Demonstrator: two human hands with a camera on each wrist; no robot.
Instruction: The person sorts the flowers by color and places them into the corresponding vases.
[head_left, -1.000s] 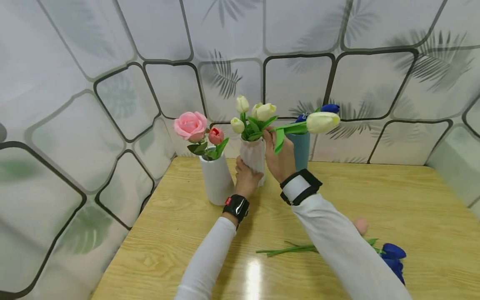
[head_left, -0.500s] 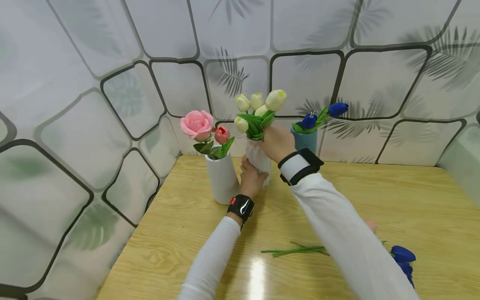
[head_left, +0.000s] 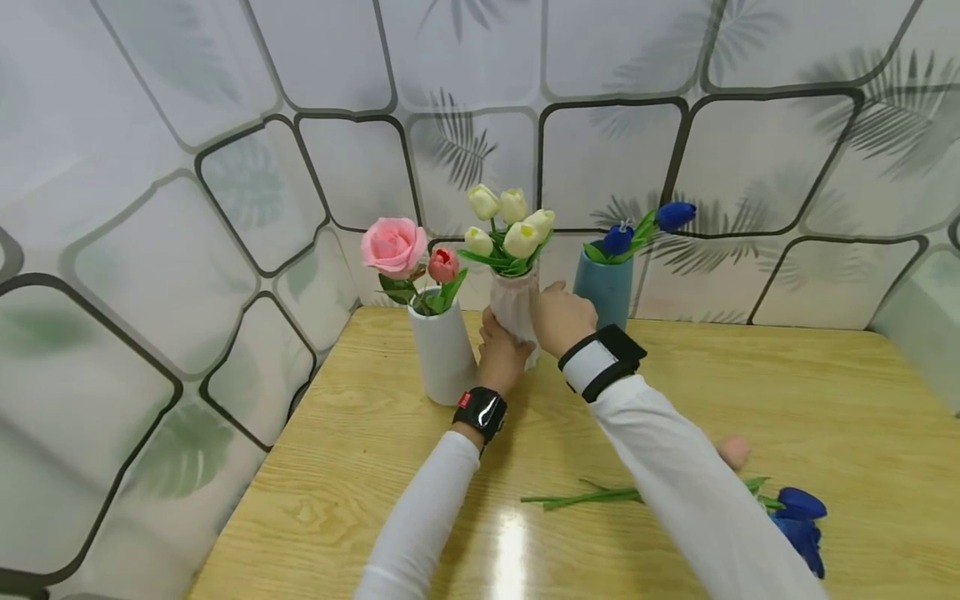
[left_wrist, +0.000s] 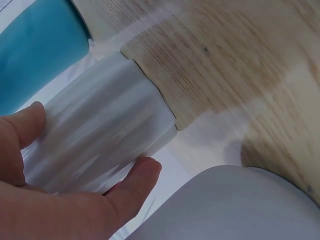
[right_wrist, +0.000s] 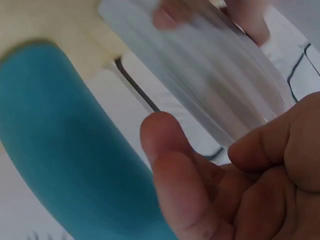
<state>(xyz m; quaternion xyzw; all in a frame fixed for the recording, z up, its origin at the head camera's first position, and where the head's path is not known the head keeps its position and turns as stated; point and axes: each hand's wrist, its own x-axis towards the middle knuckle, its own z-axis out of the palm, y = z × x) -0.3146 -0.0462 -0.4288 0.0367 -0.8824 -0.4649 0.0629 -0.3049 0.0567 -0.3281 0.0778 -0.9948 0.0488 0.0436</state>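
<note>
My left hand [head_left: 502,357] grips the ribbed pale vase [head_left: 513,304] low on its body; in the left wrist view, thumb and fingers wrap its ridged side [left_wrist: 110,115]. Several cream tulips [head_left: 520,239] stand upright in that vase, green leaves spreading over its rim. Beside the vase's upper right side is my right hand [head_left: 564,318], its fingers loosely bent and holding nothing. Seen from the right wrist, the thumb tip lies right at the ribbed vase near its mouth, while the other fingertips [right_wrist: 167,135] point toward the gap beside the blue vase [right_wrist: 75,140].
A white vase [head_left: 444,354] with a pink rose [head_left: 393,247] and a red tulip [head_left: 443,265] stands at left. Blue flowers [head_left: 675,217] fill the blue vase behind my right hand. Loose blue flowers [head_left: 798,521], green stems [head_left: 585,498] and a pink bloom [head_left: 733,451] lie on the wooden table.
The cream tulip that my right hand held out to the right now stands in the ribbed vase among the others. My right hand has let go and dropped lower beside the vase.
</note>
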